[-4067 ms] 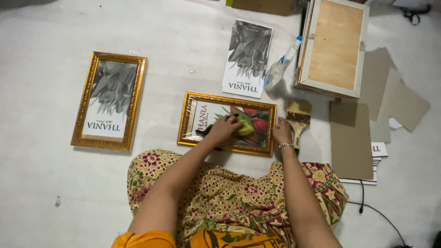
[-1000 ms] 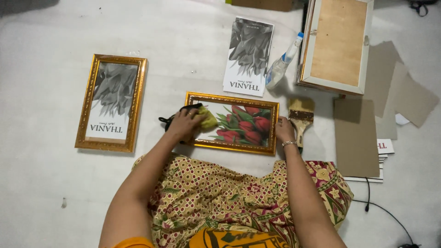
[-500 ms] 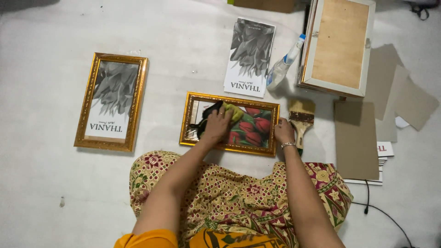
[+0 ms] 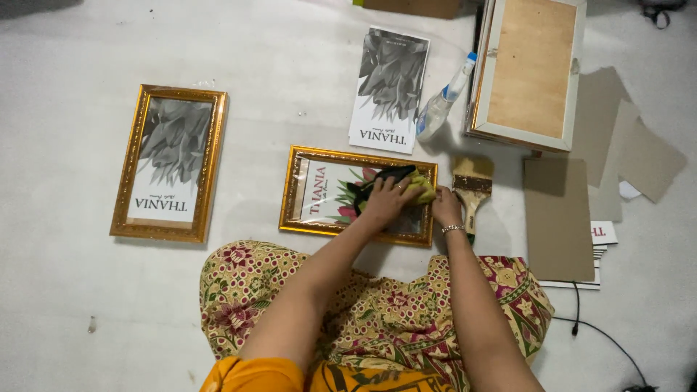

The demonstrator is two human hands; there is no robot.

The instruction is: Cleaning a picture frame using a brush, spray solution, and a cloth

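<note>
Both arms reach forward; left hand (image 4: 385, 202) pressed flat, right hand (image 4: 445, 207) curled.

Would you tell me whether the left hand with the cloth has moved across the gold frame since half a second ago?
Yes. The left hand and cloth slid rightward along the gold frame, toward the paintbrush.

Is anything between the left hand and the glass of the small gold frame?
Yes: a yellow and black cloth lies under the left hand, between it and the frame. The right hand rests at the frame's right edge.
</note>
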